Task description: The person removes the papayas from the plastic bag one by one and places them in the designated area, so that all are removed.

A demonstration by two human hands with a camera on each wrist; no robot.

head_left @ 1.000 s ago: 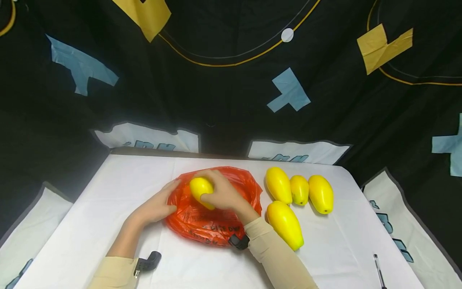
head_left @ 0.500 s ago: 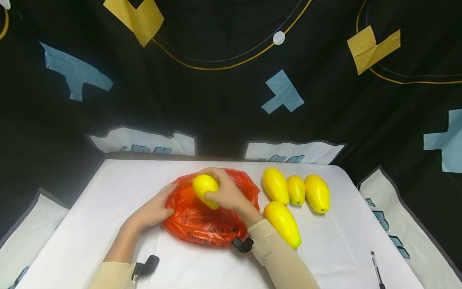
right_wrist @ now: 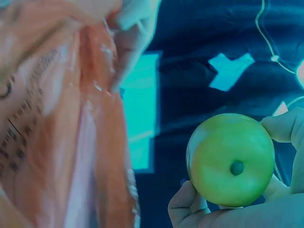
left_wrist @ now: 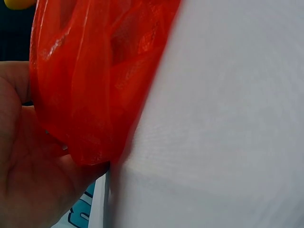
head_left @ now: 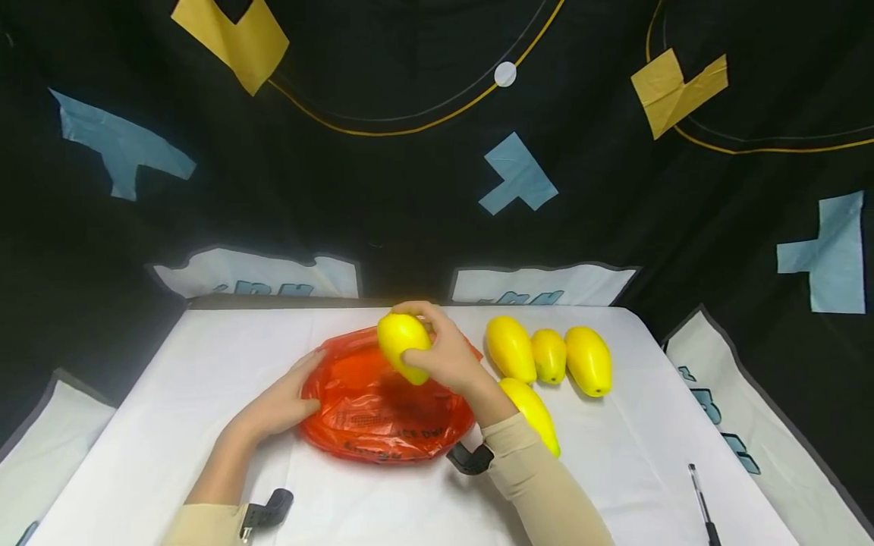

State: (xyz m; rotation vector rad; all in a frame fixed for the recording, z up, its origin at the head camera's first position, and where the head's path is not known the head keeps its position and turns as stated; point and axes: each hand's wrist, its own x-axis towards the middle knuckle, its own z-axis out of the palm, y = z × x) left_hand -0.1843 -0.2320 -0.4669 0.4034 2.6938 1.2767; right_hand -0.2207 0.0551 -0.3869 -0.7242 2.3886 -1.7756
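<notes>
Over the red plastic bag (head_left: 382, 425), my right hand (head_left: 444, 353) grips a glossy yellow papaya-like fruit (head_left: 403, 337) between thumb and fingers. The right wrist view shows the rounded end of this fruit (right_wrist: 230, 161) with a small dark stub, the fingers around its side and the bag (right_wrist: 61, 142) to the left. My left hand (head_left: 280, 406) rests against the bag's left side, fingers stretched along its edge and thumb apart. In the left wrist view the bag (left_wrist: 90, 85) covers part of the left hand (left_wrist: 38, 166).
Several similar fruits lie on the white table (head_left: 628, 470) to the right: a long one (head_left: 510, 349), a small one (head_left: 549, 355), another (head_left: 589, 361), and one (head_left: 536, 413) partly behind my right forearm. A pen (head_left: 703, 504) lies near the right edge. Dark cloth (head_left: 382, 197) hangs behind.
My right hand has lifted the fruit up and to the right relative to the bag. The left hand stays at the bag's side. The head view has shifted slightly right.
</notes>
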